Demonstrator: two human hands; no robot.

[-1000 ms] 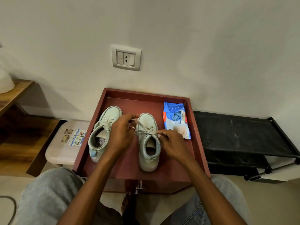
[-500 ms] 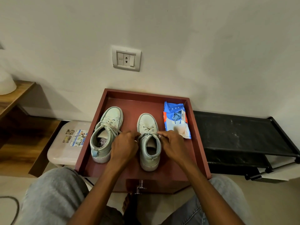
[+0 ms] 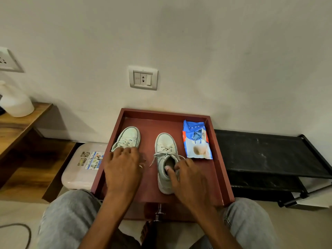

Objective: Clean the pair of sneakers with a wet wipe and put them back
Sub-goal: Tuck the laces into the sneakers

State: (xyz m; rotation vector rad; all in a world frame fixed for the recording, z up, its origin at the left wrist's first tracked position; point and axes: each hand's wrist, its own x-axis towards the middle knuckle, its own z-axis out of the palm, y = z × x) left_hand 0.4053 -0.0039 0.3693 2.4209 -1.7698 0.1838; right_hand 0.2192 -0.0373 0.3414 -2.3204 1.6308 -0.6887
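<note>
1. Left hand (image 3: 124,168) covers the heel of the left sneaker (image 3: 128,138), fingers spread; grip unclear.
2. Right hand (image 3: 188,178) pinches the right sneaker (image 3: 166,159) collar, thumb inside.
3. Both sneakers stand in the red tray (image 3: 221,173), wipe pack (image 3: 196,141) beside.

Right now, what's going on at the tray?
A seated person is working over a red tray holding a pair of pale sneakers. The left hand rests over the heel end of the left sneaker. The right hand is at the right sneaker, with the thumb inside the shoe's opening; its laces lie loose. A blue wet wipe packet lies in the tray to the right of the shoes, untouched. No wipe is visible in either hand.
</note>
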